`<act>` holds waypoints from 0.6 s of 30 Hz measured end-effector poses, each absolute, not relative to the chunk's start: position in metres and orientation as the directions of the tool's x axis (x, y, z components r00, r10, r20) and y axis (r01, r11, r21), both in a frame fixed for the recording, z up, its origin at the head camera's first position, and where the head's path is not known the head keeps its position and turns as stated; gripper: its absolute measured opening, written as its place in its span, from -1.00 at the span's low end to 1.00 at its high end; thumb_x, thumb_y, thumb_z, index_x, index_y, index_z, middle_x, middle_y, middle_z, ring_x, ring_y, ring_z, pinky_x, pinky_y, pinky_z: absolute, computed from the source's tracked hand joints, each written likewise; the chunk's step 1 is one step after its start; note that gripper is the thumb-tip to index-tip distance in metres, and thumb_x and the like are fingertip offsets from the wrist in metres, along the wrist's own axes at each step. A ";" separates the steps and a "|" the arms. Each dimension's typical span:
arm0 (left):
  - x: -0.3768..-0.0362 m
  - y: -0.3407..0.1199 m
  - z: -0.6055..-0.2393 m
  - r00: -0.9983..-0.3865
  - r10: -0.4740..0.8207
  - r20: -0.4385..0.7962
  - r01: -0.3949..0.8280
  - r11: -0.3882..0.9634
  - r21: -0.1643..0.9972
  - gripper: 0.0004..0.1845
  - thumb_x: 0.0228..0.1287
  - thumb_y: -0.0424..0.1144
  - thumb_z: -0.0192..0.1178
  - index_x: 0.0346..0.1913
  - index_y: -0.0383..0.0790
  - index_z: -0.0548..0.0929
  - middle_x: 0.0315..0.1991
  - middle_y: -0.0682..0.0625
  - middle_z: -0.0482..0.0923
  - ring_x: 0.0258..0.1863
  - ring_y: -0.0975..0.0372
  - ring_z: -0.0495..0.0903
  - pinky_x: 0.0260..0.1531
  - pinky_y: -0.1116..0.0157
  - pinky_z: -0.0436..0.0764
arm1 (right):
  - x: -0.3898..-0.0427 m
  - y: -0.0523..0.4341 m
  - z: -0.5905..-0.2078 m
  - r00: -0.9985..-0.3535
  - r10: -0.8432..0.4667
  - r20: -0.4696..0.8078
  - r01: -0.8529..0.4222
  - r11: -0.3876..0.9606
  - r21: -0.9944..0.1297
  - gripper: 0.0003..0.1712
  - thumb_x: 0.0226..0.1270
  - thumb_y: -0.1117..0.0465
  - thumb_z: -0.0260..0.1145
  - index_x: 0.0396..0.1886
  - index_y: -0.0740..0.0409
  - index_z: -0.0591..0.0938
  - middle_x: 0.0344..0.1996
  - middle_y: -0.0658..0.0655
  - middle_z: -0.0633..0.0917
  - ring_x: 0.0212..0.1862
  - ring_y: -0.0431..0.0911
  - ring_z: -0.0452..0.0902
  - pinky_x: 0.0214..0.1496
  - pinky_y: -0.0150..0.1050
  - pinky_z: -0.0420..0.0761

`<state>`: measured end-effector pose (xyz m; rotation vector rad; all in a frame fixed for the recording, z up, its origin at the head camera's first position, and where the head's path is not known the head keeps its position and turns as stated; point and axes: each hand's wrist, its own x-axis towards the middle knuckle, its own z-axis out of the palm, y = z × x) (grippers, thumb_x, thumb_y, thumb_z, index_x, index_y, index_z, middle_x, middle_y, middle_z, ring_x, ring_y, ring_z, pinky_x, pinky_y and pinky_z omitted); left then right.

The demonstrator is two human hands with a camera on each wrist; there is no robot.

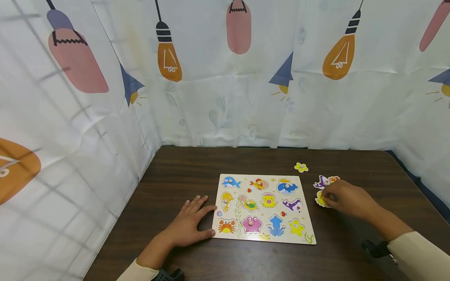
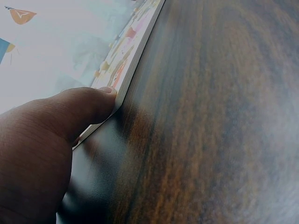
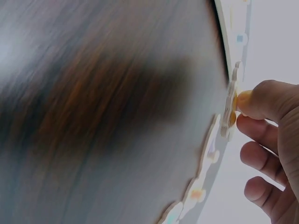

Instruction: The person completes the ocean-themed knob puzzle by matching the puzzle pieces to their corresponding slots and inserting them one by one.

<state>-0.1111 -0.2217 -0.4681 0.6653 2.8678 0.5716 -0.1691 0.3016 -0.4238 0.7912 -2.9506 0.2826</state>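
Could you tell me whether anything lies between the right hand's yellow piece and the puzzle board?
Nothing visible does. The right hand touches the yellow piece just right of the puzzle board; only bare table separates them. The purple piece lies farther back.

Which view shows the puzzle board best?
Head view: the whole puzzle board lies flat, pictures visible, left hand at its edge. Left wrist shows only its side edge, thumb touching it. Right wrist catches a blurred sliver.

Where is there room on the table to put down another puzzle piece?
Bare table lies behind the puzzle board, and in front of it. It is crowded right of the board, where the right hand touches loose pieces. The left hand rests at the board's left edge.
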 end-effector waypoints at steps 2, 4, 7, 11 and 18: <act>-0.111 -0.222 -0.468 -0.891 0.451 -0.048 0.398 0.828 0.395 -0.19 0.24 0.46 0.17 0.49 0.21 0.40 0.60 -0.12 0.09 0.60 -0.10 -0.06 0.50 -0.23 -0.14 | -0.169 0.297 -0.422 -0.853 -0.504 0.134 -0.521 0.838 -0.161 -0.84 0.14 0.23 0.58 -0.33 -0.11 0.77 -0.31 -0.17 0.69 -0.19 -0.12 0.57 -0.24 -0.07 0.68; -0.111 -0.222 -0.468 -0.890 0.453 -0.043 0.401 0.825 0.397 -0.20 0.25 0.45 0.18 0.48 0.20 0.40 0.60 -0.12 0.09 0.60 -0.11 -0.05 0.49 -0.23 -0.13 | -0.170 0.293 -0.421 -0.844 -0.516 0.145 -0.535 0.828 -0.169 -0.83 0.14 0.23 0.58 -0.34 -0.12 0.77 -0.31 -0.18 0.69 -0.20 -0.14 0.56 -0.26 -0.10 0.66; -0.111 -0.222 -0.469 -0.891 0.453 -0.037 0.403 0.825 0.397 -0.20 0.25 0.44 0.19 0.48 0.20 0.40 0.60 -0.12 0.09 0.60 -0.11 -0.04 0.49 -0.22 -0.12 | -0.171 0.286 -0.420 -0.832 -0.532 0.156 -0.553 0.814 -0.178 -0.82 0.15 0.23 0.58 -0.35 -0.16 0.76 -0.31 -0.20 0.68 -0.21 -0.17 0.54 -0.31 -0.16 0.63; -0.111 -0.222 -0.470 -0.893 0.449 -0.034 0.400 0.827 0.394 -0.20 0.25 0.42 0.21 0.49 0.20 0.39 0.60 -0.10 0.09 0.60 -0.09 -0.05 0.50 -0.20 -0.12 | -0.172 0.276 -0.421 -0.818 -0.549 0.172 -0.574 0.797 -0.187 -0.78 0.14 0.24 0.59 -0.37 -0.20 0.74 -0.33 -0.24 0.66 -0.24 -0.21 0.51 -0.24 -0.14 0.64; -0.111 -0.222 -0.470 -0.892 0.450 -0.034 0.401 0.825 0.399 -0.20 0.25 0.43 0.21 0.49 0.20 0.40 0.60 -0.10 0.09 0.60 -0.08 -0.05 0.50 -0.21 -0.12 | -0.173 0.257 -0.423 -0.810 -0.562 0.170 -0.587 0.782 -0.212 -0.82 0.16 0.22 0.59 -0.33 -0.16 0.77 -0.33 -0.26 0.63 -0.26 -0.26 0.45 -0.11 -0.13 0.65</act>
